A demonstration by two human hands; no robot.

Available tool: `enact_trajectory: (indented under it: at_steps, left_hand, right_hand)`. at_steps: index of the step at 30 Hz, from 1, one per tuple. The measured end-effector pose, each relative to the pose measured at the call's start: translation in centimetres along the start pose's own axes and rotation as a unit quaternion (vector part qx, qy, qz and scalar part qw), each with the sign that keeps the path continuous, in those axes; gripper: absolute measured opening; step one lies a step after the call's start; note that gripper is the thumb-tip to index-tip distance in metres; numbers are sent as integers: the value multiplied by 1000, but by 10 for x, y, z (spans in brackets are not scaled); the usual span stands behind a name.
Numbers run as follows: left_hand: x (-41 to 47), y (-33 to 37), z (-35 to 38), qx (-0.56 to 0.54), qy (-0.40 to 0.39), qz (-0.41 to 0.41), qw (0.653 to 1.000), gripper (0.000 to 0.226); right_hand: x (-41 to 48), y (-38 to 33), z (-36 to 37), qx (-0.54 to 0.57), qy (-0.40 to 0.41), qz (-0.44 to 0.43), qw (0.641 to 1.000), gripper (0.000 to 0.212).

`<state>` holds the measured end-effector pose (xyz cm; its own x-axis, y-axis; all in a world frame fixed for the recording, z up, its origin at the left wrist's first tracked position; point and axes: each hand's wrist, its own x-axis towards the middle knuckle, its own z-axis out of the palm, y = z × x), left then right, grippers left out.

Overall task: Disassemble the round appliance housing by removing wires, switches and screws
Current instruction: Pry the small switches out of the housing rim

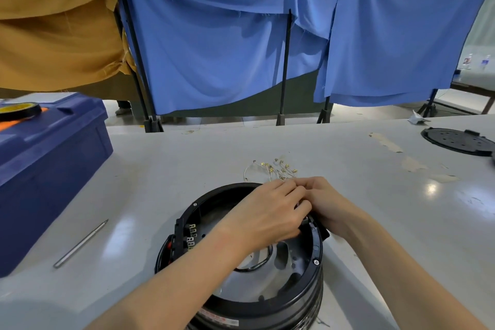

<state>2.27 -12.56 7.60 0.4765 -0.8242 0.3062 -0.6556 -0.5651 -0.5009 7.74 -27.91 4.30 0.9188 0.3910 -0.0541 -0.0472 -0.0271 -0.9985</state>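
Blue toolbox (48, 169) far left; round housing (267, 308) mid-tabletop (160, 169), open side up. My left hand (267, 211) pinches a small black fitting (308, 222) at the far rim. Right hand (326, 203) is alongside, its grip hidden, so I can't tell. Switch removal, I reckon. Next move calls for a steady pull.

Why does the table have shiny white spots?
Head view: that is glare, light bouncing off the glossy table, brightest on the right side. Head view again: the wide lens bends the table's far edge and tilts the poles.
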Motion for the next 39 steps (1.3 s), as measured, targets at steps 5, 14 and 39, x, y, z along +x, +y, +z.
enact_trajectory:
  at_steps: [5, 14, 39]
  left_hand:
    - [-1, 5, 10, 29, 27, 2, 999, 12]
    - [-2, 4, 21, 114, 17, 44, 992, 27]
    - [-1, 12, 29, 195, 60, 85, 975, 36]
  right_hand:
    - [1, 5, 0, -45, 20, -20, 999, 32]
    - [6, 16, 1, -23, 59, -39, 997, 41]
    - [5, 23, 0, -80, 79, -99, 989, 36]
